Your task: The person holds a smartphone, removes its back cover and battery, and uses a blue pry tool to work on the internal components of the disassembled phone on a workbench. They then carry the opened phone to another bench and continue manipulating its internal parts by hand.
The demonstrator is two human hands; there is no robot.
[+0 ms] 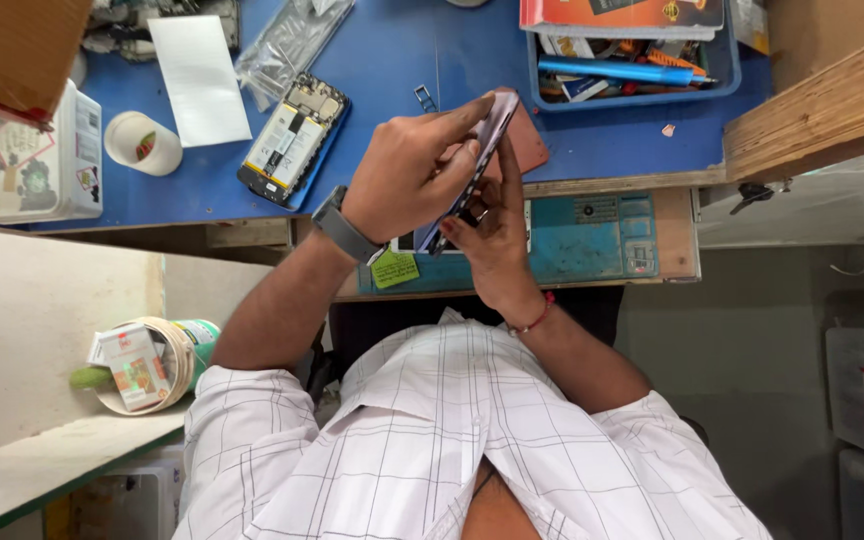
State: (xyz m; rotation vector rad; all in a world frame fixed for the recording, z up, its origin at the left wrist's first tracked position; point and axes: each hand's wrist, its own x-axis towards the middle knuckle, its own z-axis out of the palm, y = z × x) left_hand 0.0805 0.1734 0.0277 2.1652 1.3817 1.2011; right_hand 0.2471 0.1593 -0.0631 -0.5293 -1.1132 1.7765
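Note:
Both of my hands hold a thin phone panel, tilted on its edge above the front of the bench. My left hand, with a grey watch on the wrist, grips it from the left, the forefinger stretched along its upper edge. My right hand, with a red thread at the wrist, holds it from below and behind. An opened phone with its battery showing lies on the blue mat, to the left of my hands. A small metal card tray lies just beyond them.
A teal work pad sits under my hands. A blue tray of tools stands at the back right, wooden planks at the right. A white sheet, tape roll and white box lie left. A bin stands below.

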